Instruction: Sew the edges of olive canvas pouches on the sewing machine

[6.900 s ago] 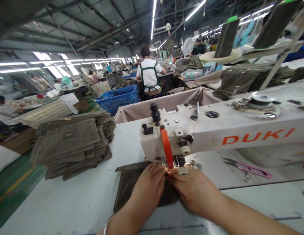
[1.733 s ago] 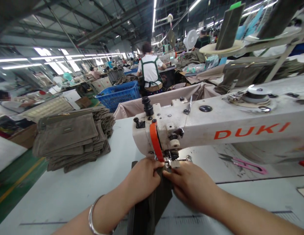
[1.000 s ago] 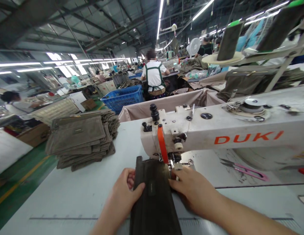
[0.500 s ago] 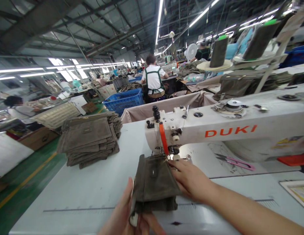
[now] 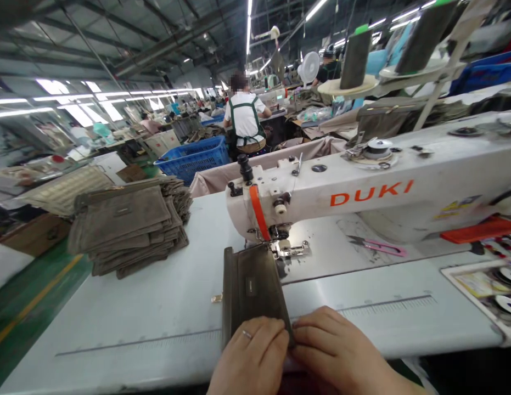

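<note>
Left hand (image 5: 249,356) and right hand (image 5: 337,351) both at the near edge of the sewing table (image 5: 115,329), side by side and almost touching. Fingers closed together and curled over the lower end of a dark olive canvas pouch (image 5: 251,291) — a gripping hold, with the thumbs out of sight. A plain ring (image 5: 247,333) on one left-hand finger.

Pouch lies flat on the table, running away from the hands, with a small dark label (image 5: 251,286) on its face. Its far end sits just left of and near the presser foot (image 5: 288,249) of the white DUKI sewing machine (image 5: 362,189), not under it. Small brass fitting (image 5: 216,298) on the table just beyond the left hand, beside the pouch.

Ahead of the left hand, a tall stack of similar olive-brown pouches (image 5: 125,227) sits on the table. Ahead of the right hand, past the machine's needle area, pink-handled thread snips (image 5: 378,247) — well apart from both hands. A printed ruler scale (image 5: 387,306) runs along the table just beyond the right hand.

Further off, beyond the machine, a seated co-worker in a green apron (image 5: 243,118) faces away, near a blue plastic basket (image 5: 192,156).
</note>
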The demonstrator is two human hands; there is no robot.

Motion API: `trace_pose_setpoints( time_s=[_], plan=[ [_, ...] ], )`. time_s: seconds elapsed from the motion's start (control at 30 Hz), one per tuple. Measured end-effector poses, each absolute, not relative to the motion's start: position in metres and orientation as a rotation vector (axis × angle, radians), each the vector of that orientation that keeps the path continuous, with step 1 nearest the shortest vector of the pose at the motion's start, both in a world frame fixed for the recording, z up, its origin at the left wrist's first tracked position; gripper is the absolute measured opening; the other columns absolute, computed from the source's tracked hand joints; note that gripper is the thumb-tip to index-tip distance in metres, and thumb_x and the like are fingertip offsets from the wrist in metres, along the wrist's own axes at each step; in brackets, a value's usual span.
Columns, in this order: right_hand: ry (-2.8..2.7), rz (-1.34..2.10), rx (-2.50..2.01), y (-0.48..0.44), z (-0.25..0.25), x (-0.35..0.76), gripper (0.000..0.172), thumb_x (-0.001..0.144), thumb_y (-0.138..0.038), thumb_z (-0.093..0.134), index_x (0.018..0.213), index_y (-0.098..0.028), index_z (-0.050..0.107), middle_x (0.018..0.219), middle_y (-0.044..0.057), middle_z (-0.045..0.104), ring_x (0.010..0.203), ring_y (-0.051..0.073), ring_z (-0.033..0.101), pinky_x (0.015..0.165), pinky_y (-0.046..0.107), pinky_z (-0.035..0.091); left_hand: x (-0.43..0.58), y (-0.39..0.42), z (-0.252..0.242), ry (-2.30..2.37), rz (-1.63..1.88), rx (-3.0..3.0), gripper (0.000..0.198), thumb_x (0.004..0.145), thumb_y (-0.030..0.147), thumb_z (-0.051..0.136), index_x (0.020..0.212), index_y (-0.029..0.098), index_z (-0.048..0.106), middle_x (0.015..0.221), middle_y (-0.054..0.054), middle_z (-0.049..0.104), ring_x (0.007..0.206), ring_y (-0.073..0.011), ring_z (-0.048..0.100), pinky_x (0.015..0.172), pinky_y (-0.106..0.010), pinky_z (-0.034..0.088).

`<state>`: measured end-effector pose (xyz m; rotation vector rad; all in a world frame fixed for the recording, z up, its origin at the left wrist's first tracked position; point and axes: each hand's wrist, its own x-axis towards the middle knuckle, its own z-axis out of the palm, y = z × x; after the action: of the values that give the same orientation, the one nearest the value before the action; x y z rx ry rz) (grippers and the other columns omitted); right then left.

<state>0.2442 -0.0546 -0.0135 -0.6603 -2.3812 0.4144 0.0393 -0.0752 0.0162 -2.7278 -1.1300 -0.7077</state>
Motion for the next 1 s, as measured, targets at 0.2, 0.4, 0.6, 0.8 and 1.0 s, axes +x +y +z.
trace_pose_setpoints(
  time_s=[0.2,0.4,0.6,0.8,1.0],
  plan=[
    [-2.333,0.520,-0.747,-0.064,-0.011,0.252,0.022,0.093,-0.011,0.043,0.099,-0.021,0.062,0.089,0.004,0.066,0.084,0.019,0.057,0.077,0.033,0.045,0.035,-0.076,0.009,-1.313,-0.884,-2.858,0.021,0.094,0.010,0.046,0.104,0.016,0.063,0.095,-0.008,0.070,0.087,-0.0193,0.065,0.081,-0.033,0.057],
    [-2.372,0.405,-0.783,-0.064,-0.014,0.248,0.022,0.093,-0.016,0.043,0.098,-0.021,0.063,0.084,0.005,0.064,0.082,0.020,0.056,0.075,0.035,0.047,0.035,-0.079,0.001,-1.371,-0.960,-2.874,0.019,0.090,0.009,0.053,0.101,0.017,0.066,0.096,-0.008,0.067,0.087,-0.0197,0.062,0.078,-0.034,0.056],
    [-2.314,0.267,-0.726,-0.061,-0.028,0.246,0.020,0.095,-0.019,0.045,0.092,-0.021,0.065,0.090,0.004,0.068,0.080,0.019,0.058,0.072,0.033,0.047,0.032,-0.075,-0.005,-1.168,-1.052,-2.849,0.019,0.088,0.007,0.055,0.101,0.016,0.067,0.091,-0.008,0.071,0.080,-0.0181,0.064,0.075,-0.031,0.058],
    [-2.313,0.155,-0.683,-0.055,-0.039,0.244,0.028,0.103,-0.025,0.039,0.099,-0.020,0.066,0.106,0.003,0.071,0.086,0.016,0.061,0.078,0.032,0.047,0.026,-0.071,-0.002,-1.156,-0.906,-2.921,0.024,0.091,0.015,0.052,0.101,0.028,0.070,0.089,-0.005,0.073,0.076,-0.0198,0.068,0.067,-0.032,0.060],
    [-2.372,0.134,-0.679,-0.046,-0.036,0.243,0.031,0.104,-0.025,0.034,0.112,-0.021,0.064,0.110,0.004,0.071,0.083,0.017,0.062,0.075,0.032,0.049,0.027,-0.058,-0.004,-1.121,-1.006,-2.865,0.019,0.093,0.009,0.049,0.094,0.017,0.067,0.085,-0.005,0.072,0.077,-0.0153,0.067,0.072,-0.027,0.057]
  ],
)
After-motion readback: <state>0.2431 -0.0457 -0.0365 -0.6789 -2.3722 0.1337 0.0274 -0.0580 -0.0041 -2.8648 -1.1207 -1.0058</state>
